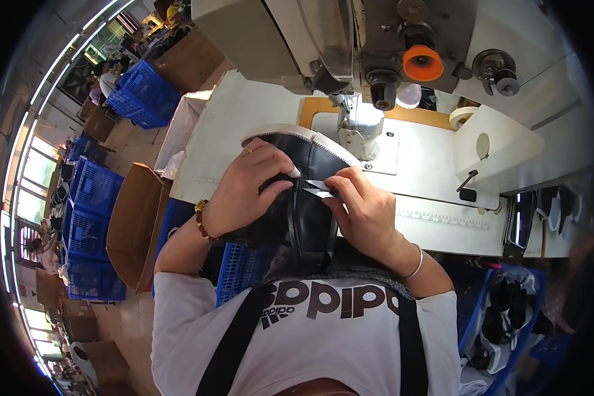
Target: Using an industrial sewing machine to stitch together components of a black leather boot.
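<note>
A black leather boot [319, 221] with a pale, stitched sole edge [333, 146] lies in front of me, its sole end resting on the sewing machine table. My left hand [254, 183] is closed on the boot's left side, thumb and fingers pinching at the seam that runs down its middle; whether a thread is between them is too small to tell. In my right hand [363, 206] is a pair of small thread snips [318, 189], held between thumb and fingers. Their two pointed blades are spread apart and point left at the seam, close to my left fingertips.
Just beyond the boot stands the sewing machine [365, 129], its head hanging overhead with an orange knob [422, 63]. A blue crate [501, 317] of shoe parts is at the lower right. At left are a cardboard box [135, 228] and stacked blue crates [94, 224]. People sit farther back.
</note>
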Demonstrator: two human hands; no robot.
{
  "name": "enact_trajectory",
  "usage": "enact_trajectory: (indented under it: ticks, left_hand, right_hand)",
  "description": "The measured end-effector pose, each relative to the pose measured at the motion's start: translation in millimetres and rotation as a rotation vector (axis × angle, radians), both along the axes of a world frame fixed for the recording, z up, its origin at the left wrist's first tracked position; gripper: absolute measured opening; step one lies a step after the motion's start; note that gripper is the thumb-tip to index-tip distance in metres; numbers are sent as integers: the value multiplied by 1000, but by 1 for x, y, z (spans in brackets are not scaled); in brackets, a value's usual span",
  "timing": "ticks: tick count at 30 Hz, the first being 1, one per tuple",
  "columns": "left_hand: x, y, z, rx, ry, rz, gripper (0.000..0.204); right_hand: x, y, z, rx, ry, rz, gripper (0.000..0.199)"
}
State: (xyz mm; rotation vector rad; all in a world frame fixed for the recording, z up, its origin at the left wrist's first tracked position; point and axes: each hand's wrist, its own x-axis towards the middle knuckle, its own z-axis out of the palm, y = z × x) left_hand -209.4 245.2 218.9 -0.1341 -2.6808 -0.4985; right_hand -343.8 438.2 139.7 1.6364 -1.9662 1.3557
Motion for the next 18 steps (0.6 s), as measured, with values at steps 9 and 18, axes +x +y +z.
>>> enact_trajectory:
  ticks: [9,18]
  left_hand:
    - [0,9,0,-40,-28,31,33]
    - [-6,22,-11,-161,48,101,30]
  right_hand:
    - [6,-6,-2,-27,48,-70,29]
    - [7,-7,0,-27,72,-85,28]
